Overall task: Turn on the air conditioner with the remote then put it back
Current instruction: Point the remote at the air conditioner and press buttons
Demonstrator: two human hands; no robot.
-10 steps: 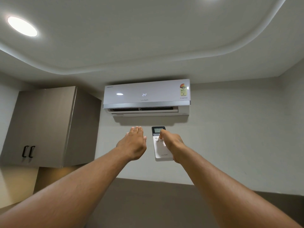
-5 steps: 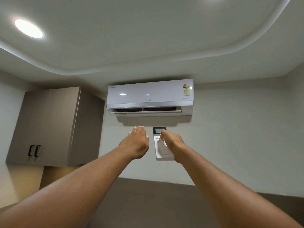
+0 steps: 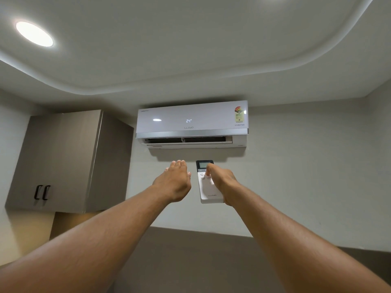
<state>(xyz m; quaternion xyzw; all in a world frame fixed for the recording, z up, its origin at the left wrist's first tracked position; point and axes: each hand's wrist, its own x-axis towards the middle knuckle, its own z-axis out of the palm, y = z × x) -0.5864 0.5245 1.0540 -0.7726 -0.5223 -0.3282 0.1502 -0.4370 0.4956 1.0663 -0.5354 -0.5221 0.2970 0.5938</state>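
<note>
Below the air conditioner (image 3: 191, 123), the right hand (image 3: 224, 182) is gripping the remote (image 3: 208, 187), thumb on its buttons; the left hand (image 3: 174, 181) is hovering beside it, fingers (image 3: 178, 166) straight and together.

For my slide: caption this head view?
Right hand aims remote at lit air conditioner; left hand empty.

One air conditioner (image 3: 191, 121), one remote (image 3: 206, 188), one cabinet (image 3: 63, 159) (two handles), one ceiling light (image 3: 34, 34).
</note>
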